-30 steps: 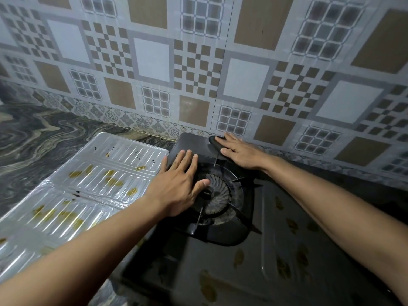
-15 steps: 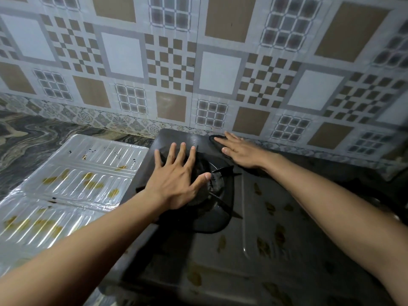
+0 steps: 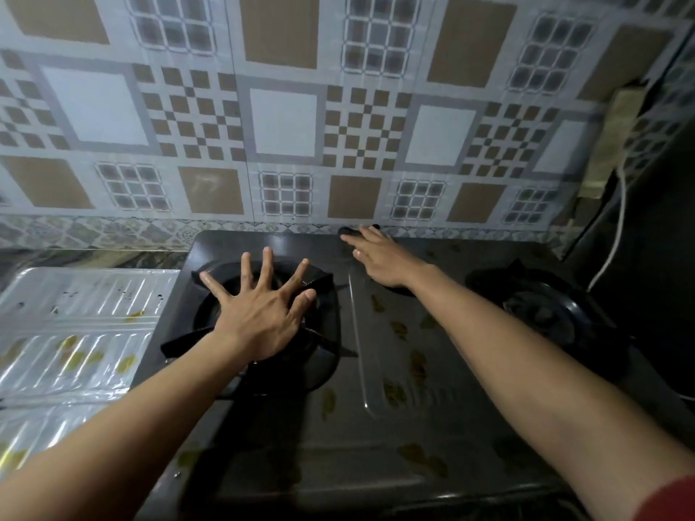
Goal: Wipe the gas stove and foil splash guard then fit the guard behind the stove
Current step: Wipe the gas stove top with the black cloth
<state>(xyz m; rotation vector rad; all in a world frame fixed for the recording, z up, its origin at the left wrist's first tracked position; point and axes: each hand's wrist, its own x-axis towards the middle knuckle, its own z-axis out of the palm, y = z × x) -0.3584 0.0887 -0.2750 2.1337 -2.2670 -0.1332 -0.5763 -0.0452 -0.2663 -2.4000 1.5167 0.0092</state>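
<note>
A wall of patterned brown, white and grey tiles (image 3: 286, 122) backs a dark marbled worktop (image 3: 94, 257). The gas stove (image 3: 395, 389), dark and spotted with yellowish grease, sits at the centre of the view with its rear edge against the wall. The foil splash guard (image 3: 75, 332) lies flat on the worktop at 9 o'clock from the stove, touching its side and stained with the same yellow marks.

The left hand (image 3: 263, 314) is spread wide, palm down, over the left burner (image 3: 263, 325), its grip released and holding nothing. The right hand (image 3: 380, 261) reaches to 12 o'clock, fingers extended and laid on a small dark object (image 3: 348, 231) at the stove's rear edge; what that object is, I cannot tell. The right burner (image 3: 545, 310) sits at 3 o'clock, and past it a white cable (image 3: 616, 235) hangs down.
</note>
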